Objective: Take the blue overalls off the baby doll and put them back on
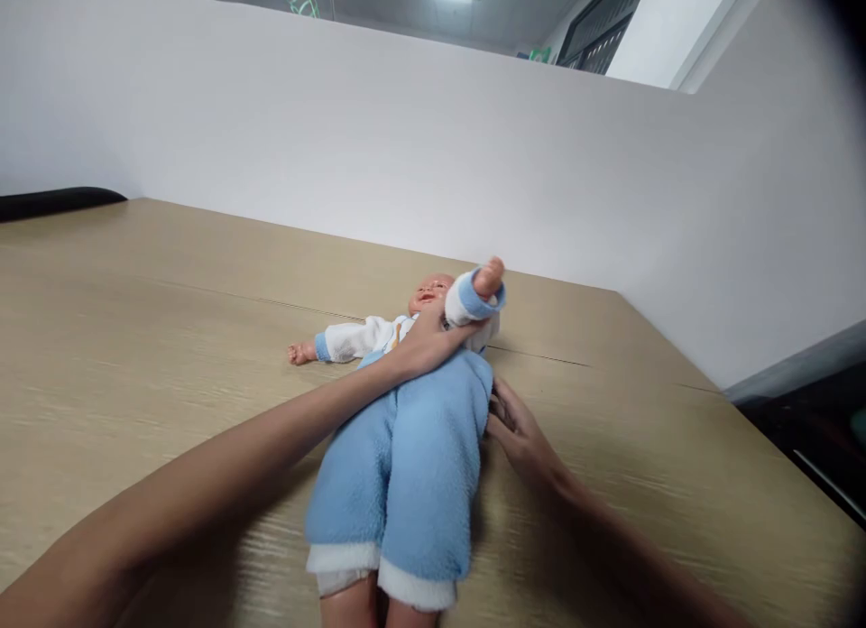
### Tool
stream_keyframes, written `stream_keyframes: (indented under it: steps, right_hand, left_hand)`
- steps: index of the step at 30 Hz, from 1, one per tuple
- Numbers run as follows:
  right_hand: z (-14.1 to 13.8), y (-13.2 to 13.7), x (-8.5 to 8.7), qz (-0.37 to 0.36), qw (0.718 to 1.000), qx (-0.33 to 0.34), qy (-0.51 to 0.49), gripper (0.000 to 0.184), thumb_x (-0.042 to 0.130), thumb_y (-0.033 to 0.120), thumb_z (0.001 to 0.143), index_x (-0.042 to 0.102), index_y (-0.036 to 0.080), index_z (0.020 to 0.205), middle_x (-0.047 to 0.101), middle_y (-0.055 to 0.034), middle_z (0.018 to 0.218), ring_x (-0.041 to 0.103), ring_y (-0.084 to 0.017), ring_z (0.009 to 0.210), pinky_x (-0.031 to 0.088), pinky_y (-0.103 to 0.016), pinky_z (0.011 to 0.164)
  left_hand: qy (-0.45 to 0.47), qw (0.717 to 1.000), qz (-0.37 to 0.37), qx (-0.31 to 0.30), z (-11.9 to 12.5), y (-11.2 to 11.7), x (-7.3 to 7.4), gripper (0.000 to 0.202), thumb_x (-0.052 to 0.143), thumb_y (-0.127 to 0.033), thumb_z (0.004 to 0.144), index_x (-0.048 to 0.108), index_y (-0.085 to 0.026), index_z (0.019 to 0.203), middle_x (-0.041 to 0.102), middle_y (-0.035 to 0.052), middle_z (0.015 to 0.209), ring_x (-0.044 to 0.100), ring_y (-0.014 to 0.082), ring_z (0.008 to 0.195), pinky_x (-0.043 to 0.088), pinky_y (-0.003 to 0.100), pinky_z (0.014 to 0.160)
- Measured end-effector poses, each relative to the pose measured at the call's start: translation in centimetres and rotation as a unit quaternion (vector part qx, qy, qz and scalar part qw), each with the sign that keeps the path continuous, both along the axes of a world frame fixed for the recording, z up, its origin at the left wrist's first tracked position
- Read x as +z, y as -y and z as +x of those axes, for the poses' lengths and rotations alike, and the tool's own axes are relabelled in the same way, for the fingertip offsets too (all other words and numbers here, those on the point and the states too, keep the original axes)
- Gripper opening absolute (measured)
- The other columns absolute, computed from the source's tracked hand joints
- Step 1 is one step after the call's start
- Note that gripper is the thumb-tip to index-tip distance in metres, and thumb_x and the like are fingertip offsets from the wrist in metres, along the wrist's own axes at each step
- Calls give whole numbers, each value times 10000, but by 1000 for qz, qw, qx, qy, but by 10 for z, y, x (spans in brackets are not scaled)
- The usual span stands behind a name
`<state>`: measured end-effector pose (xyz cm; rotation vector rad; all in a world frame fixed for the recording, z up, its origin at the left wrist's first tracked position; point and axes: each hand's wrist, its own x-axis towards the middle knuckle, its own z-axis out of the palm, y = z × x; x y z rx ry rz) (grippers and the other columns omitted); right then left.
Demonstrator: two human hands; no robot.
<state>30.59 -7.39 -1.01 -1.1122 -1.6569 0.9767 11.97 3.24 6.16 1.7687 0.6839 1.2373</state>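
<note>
Big light wood-grain laminate table (pixel 135 339) here, one seam running across it. Flat on its back on top: a plastic baby doll in blue fleece trousers (pixel 412 457).

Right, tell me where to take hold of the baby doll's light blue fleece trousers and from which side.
Probably the waistband edge of the light blue fleece trousers, pinched from the right, where the right hand touches it. The plastic baby doll lies on its back, so that side edge is exposed; the left hand holds its raised arm clear.
</note>
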Motion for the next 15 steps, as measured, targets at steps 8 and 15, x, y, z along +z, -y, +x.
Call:
stream_keyframes:
  steps: [8, 15]
  right_hand:
    - [-42, -31, 9, -67, 982, 61, -167, 328, 637, 482, 991, 692, 284, 1247, 705, -50, 1303, 610, -273, 1307, 419, -457, 1213]
    - [-77, -41, 15, -84, 980, 66, -168, 344, 677, 604, 970, 683, 305, 1141, 734, -29, 1157, 639, -272, 1229, 505, -420, 1117]
  left_hand:
    - [198, 969, -140, 46, -34, -12, 2, 535, 776, -606, 851, 717, -176, 1164, 776, 82, 1242, 646, 344, 1315, 482, 441, 1148]
    - [270, 927, -259, 2, -59, -25, -1, 678, 606, -753, 920, 702, -179, 1267, 795, 123, 1171, 709, 348, 1227, 577, 499, 1052]
